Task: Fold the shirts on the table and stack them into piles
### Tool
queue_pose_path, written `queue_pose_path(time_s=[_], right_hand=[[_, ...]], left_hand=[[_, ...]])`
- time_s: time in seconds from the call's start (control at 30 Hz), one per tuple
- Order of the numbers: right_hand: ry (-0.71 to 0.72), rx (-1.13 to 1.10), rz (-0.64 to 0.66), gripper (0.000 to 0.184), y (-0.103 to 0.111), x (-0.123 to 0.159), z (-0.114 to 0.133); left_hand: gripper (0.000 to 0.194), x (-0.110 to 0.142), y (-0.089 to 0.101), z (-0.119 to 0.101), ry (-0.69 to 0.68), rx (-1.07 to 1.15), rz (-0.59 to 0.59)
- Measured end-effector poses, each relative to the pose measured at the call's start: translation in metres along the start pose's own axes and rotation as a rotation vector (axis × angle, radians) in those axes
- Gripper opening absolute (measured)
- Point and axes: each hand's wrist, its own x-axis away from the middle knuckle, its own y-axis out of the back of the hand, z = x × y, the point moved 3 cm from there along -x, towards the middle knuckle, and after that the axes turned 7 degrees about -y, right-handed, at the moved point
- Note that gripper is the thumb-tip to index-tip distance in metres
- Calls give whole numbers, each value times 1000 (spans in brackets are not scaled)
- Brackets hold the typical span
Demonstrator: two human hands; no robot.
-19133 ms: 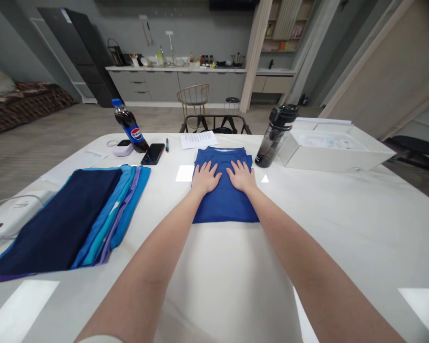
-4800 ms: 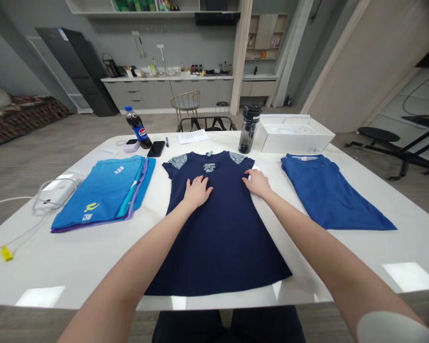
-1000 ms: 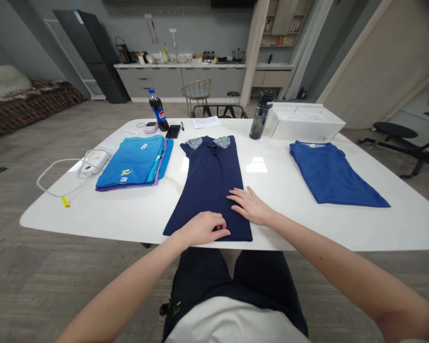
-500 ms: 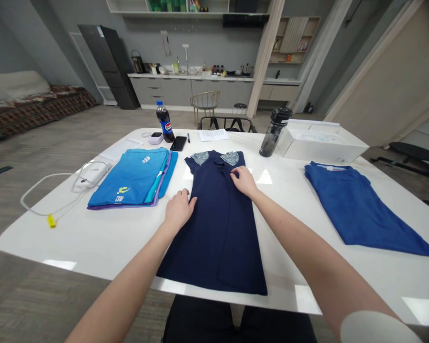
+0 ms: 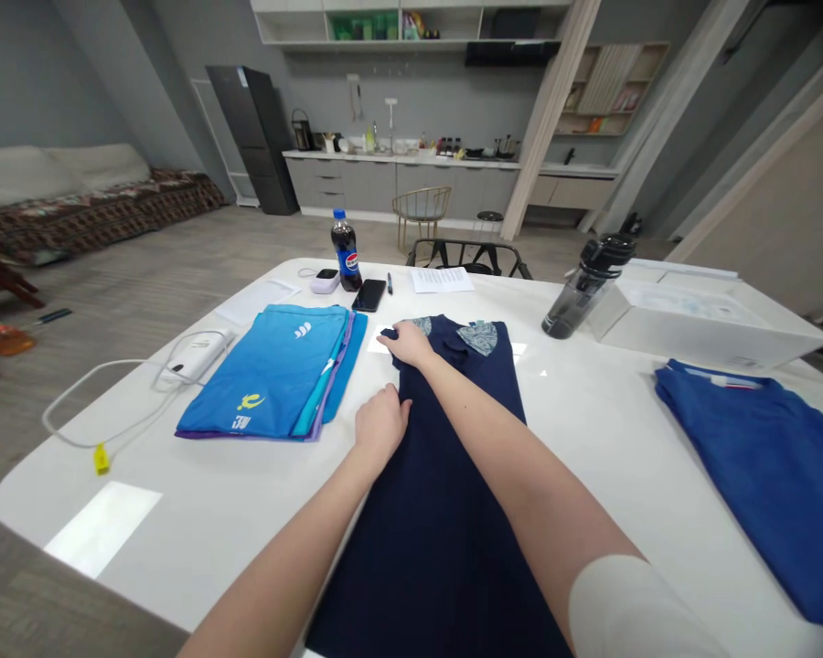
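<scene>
A navy shirt (image 5: 453, 512) with grey patterned patches at the shoulders lies lengthwise in front of me, its sides folded in. My right hand (image 5: 410, 345) reaches across it and pinches the short sleeve at the far left. Closer to me, my left hand (image 5: 382, 423) has its fingers curled at the shirt's left edge, the thumb against the fabric. To the left is a stack of folded shirts (image 5: 267, 366), blue on top with teal and purple layers below. A blue shirt (image 5: 761, 466) lies on the right, partly cut off by the frame.
On the white table (image 5: 144, 521) stand a cola bottle (image 5: 347, 251), a dark tumbler (image 5: 586, 288) and an open white box (image 5: 706, 320). A phone (image 5: 368, 295), a pen (image 5: 390, 283) and papers (image 5: 443, 280) lie at the back. A white adapter (image 5: 196, 355) trails a cable on the left.
My right hand has crossed from the shirt's right shoulder to its left sleeve. My left hand's fingers have curled in at the left edge. The view has turned somewhat left.
</scene>
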Motion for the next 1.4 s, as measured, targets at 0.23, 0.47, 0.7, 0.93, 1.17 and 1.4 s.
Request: queue_pose_path(time_s=[0.23,0.47,0.7,0.93,1.17,1.4], right_hand=[[-97,129,-97,31,-25,-8,12],[-45,-490,-222,14,29,-22,-38],[-406,-768,-269,16,95,9,-160],[-516,-359,-322,41,93,30,-186],[-410,-188,-409,29,98,34,-178],[-247,-128,-372,53,96,63,-183]], left_hand=[[26,4,-3,0,-23,-29,30],[19,17,14,-2,-21,95,28],[34,46,19,-44,-229,257,-57],[50,71,2,-73,-320,40,88],[18,89,0,-86,-339,-29,219],[26,108,3,-90,-365,21,280]])
